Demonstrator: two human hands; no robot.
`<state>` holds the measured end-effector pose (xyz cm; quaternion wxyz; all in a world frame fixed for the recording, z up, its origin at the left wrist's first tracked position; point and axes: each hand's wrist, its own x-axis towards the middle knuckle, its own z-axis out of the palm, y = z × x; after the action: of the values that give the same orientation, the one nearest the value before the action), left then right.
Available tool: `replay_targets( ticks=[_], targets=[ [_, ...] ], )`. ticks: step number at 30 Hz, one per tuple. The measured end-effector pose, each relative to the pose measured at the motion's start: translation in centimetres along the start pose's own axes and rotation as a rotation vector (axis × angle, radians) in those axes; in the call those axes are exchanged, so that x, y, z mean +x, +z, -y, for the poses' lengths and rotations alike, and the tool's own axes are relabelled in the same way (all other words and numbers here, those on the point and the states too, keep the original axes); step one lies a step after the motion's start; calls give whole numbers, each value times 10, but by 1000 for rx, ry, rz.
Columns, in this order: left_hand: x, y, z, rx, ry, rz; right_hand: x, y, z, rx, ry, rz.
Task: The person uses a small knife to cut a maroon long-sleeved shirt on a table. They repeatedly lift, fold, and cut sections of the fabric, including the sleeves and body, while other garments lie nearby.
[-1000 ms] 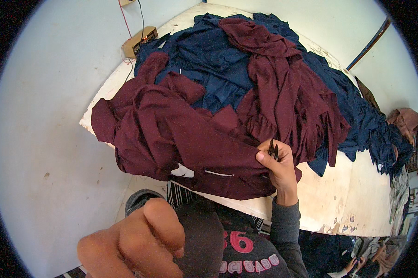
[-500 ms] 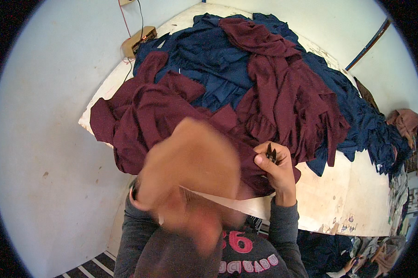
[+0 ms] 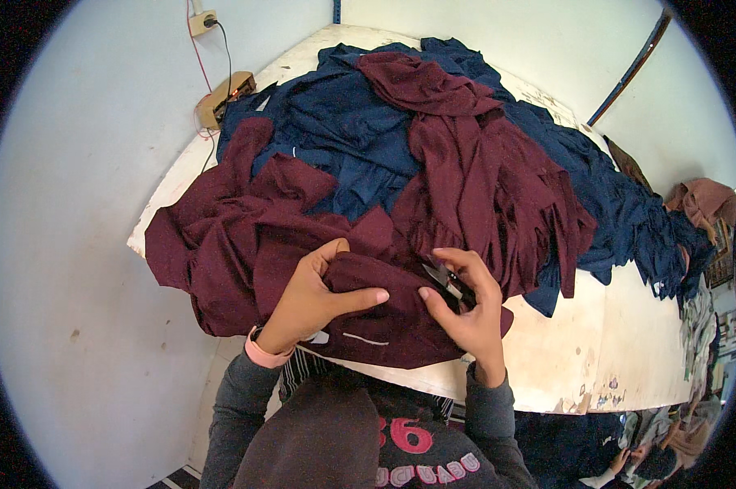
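Note:
A maroon garment lies bunched at the table's near edge, and my left hand grips a fold of it. The left thumb stretches along the top of the cloth while those fingers are partly hidden in it. Just to the right, my right hand holds small dark thread snips with the blades tipped toward the cloth. A short white thread lies on the garment below my left thumb. A white tag shows beside my left wrist.
Behind lies a heap of navy garments, with more maroon cloth on top. The pale table curves to the right. A power socket and a tan device with cords sit by the left wall. Another person's hand shows at lower right.
My left hand was blurred, raised close to the camera; it has come down onto the maroon garment. My right hand still holds the snips, now turned toward the cloth. The view has shifted slightly.

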<state>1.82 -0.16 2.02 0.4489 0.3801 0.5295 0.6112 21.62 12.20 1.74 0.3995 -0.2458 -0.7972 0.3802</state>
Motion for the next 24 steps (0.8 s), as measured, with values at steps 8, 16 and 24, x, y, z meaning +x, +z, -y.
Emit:
replay_targets(
  ticks=[8,16,24],
  targets=[
    [-5,7,0,35,49,27,-2,-6,26,-485,-401,-59],
    [-8,15,-2,34,74,49,-6,-1,34,-633,-445,-33],
    [-11,15,-2,80,47,48,-8,0,32,-608,-465,-18]
  ],
)
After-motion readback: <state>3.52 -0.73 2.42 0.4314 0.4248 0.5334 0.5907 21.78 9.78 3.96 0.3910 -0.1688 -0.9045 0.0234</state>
